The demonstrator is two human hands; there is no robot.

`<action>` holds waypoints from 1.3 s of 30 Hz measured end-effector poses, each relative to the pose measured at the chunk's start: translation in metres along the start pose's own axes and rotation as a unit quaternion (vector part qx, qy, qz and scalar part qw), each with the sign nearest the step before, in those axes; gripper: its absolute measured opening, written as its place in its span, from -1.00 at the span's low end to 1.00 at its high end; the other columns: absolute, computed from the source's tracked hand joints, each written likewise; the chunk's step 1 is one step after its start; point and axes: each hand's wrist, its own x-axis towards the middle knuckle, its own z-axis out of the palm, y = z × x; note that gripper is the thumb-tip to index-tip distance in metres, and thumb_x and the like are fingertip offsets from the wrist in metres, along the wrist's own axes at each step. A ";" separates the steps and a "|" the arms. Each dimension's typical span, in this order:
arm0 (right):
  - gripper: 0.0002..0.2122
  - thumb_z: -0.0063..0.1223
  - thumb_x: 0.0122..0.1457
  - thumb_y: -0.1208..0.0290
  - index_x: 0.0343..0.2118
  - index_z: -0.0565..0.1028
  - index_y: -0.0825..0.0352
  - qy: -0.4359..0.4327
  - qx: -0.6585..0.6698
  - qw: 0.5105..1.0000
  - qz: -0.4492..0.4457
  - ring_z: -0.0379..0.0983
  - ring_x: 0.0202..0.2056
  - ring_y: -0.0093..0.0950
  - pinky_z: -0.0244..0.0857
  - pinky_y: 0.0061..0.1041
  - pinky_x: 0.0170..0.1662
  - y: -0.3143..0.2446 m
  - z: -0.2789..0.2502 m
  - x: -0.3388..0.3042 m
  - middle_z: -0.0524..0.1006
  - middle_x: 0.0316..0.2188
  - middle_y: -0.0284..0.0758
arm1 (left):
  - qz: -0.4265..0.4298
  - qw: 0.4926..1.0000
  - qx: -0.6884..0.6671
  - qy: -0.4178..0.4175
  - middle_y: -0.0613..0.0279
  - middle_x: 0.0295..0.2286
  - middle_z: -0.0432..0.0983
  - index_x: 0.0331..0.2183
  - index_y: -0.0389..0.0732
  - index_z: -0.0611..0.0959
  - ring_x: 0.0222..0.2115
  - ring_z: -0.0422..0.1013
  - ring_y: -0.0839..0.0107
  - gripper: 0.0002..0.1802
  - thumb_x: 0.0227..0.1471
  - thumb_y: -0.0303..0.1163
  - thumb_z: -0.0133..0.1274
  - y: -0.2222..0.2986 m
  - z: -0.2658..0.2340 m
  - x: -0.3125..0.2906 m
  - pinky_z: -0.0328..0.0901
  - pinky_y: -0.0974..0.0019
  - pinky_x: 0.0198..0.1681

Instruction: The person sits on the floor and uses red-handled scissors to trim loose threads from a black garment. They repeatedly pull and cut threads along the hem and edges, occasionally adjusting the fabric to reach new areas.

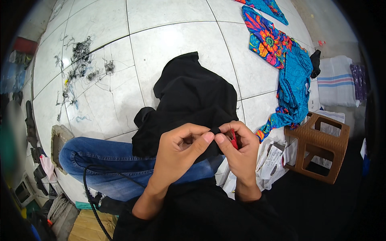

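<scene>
A black cloth garment (193, 92) spreads from my lap out over the white tiled floor. My left hand (177, 150) is closed, pinching a small folded edge of the black cloth between thumb and forefinger. Right beside it, my right hand (240, 150) pinches the same fold, the two thumb tips nearly touching. A small red-handled cutting tool, seemingly thread snips (233, 139), is tucked in my right hand; its thin metal tip shows above the fingers. The fingers partly hide the tool and the pinched edge.
Dark thread scraps (80, 56) litter the floor at far left. A bright flowered blue garment (291, 80) lies at right, near a brown plastic stool (317, 146) and white papers or bags (269, 160). A black cord (90, 201) loops over my jeans (104, 152).
</scene>
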 end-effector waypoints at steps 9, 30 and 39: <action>-0.70 0.39 0.12 0.57 -0.10 0.53 0.42 0.116 -0.121 0.974 -0.151 0.47 -0.42 -0.65 0.34 -0.66 -0.33 -0.002 0.012 0.001 0.56 -0.39 -0.35 | 0.018 1.000 0.012 0.022 0.49 -0.53 0.49 -0.32 -0.35 0.70 -0.52 0.28 0.82 -0.86 0.24 -0.46 0.23 0.001 0.000 -0.001 0.13 0.60 -0.48; -0.65 0.44 -0.12 0.69 -0.22 0.57 0.50 0.079 -0.354 0.878 -0.311 0.62 -0.51 -0.31 0.47 -0.47 -0.49 -0.015 0.002 -0.014 0.63 -0.45 -0.15 | 0.062 0.998 0.028 0.015 0.30 -0.50 0.63 -0.30 -0.41 0.71 -0.48 0.46 0.71 -0.90 0.21 -0.53 0.23 0.004 0.002 -0.005 0.32 0.58 -0.40; -0.69 0.43 -0.11 0.68 -0.25 0.58 0.51 0.079 -0.354 0.880 -0.306 0.61 -0.53 -0.32 0.46 -0.49 -0.50 -0.017 0.004 -0.013 0.62 -0.49 -0.16 | 0.050 0.998 0.031 0.022 0.32 -0.52 0.62 -0.32 -0.40 0.71 -0.49 0.45 0.71 -0.85 0.22 -0.47 0.25 0.002 0.003 -0.002 0.29 0.58 -0.42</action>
